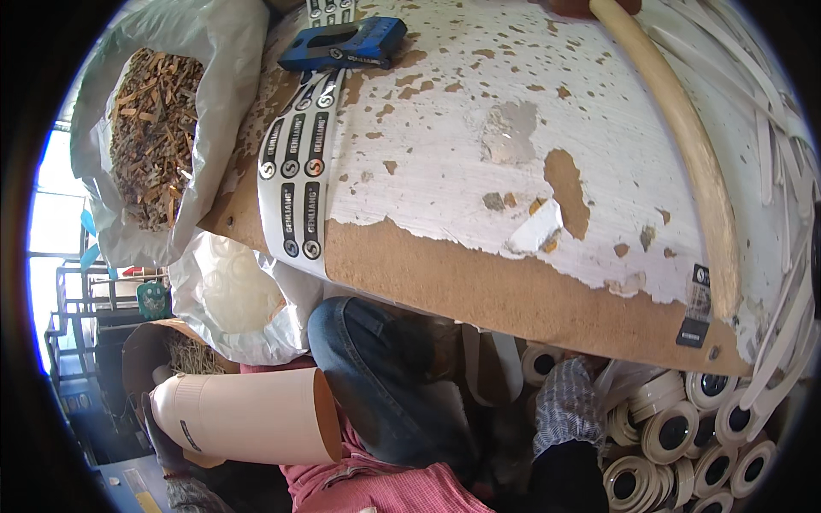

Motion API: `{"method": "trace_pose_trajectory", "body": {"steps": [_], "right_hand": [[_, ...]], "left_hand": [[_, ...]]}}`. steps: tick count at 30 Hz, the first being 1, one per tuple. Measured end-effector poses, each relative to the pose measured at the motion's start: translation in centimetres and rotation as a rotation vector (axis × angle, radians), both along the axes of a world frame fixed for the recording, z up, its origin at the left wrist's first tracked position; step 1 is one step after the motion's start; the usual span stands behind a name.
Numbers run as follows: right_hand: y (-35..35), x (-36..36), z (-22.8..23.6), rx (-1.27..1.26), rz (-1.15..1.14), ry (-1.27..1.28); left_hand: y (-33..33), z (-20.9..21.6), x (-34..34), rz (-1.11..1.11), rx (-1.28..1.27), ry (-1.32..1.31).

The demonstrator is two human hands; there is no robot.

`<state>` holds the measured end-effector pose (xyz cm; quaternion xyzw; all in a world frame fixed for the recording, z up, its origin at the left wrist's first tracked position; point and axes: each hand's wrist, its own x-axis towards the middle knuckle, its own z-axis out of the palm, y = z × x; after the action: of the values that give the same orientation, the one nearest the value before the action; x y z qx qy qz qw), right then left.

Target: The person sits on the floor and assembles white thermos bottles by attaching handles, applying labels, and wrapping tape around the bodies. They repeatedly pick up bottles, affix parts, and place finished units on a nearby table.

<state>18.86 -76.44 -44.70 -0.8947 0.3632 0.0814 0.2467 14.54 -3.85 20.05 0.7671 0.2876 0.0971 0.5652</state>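
Note:
At the lower left, my left hand (163, 445) is closed around the base of a cream plastic cylinder (248, 416). The cylinder lies on its side above my lap, its wide open end facing right, with a small dark label on its wall. Its body hides most of my fingers. My right arm, in a patterned grey cuff (568, 406), reaches under the table edge. Only a sliver of my right hand (590, 362) shows there, and its fingers are out of sight. It is nearest to a heap of cream round parts with dark centres (671, 430).
A worn white table (428, 154) with a bare brown edge spans the top. On it lie a label strip (291, 179), a blue tool (342, 44) and a wooden handle (684, 128). A sack of wood chips (227, 111) stands left; pale strips (782, 154) hang right.

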Motion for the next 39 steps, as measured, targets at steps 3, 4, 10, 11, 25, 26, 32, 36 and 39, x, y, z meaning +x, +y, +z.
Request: {"method": "trace_pose_trajectory", "body": {"steps": [3, 4, 10, 11, 25, 26, 32, 36, 39], "right_hand": [[2.9, 0.9, 0.9, 0.012, 0.05, -0.119], [4.3, 1.5, 2.0, 0.031, 0.076, -0.19], [15.6, 2.8, 20.7, 0.678, 0.179, -0.39], [17.4, 1.9, 25.6, 0.824, 0.188, -0.38], [30.3, 2.3, 55.9, 0.7, 0.949, -1.318], [31.1, 1.6, 56.5, 0.673, 0.96, -1.337], [35.2, -1.1, 59.8, 0.571, 1.222, -1.358], [36.8, -2.4, 59.9, 0.523, 1.277, -1.369], [38.5, -0.8, 55.2, 0.659, 0.82, -1.108]], "left_hand": [[-0.2, -0.3, 0.0, 0.013, -0.037, -0.04], [-0.2, -0.5, -0.1, 0.015, -0.059, -0.057], [0.8, -2.7, -1.6, 0.015, -0.301, -0.22], [0.9, -3.4, -1.9, 0.002, -0.335, -0.261], [-5.2, -9.1, -5.7, -0.173, -0.47, -0.368], [-5.0, -9.5, -6.3, -0.124, -0.527, -0.338], [-0.2, -13.6, -9.0, 0.089, -0.998, -0.323], [2.3, -14.5, -10.6, -0.03, -0.836, -0.346], [3.3, -11.8, -10.9, 0.214, -0.573, -0.538]]}}
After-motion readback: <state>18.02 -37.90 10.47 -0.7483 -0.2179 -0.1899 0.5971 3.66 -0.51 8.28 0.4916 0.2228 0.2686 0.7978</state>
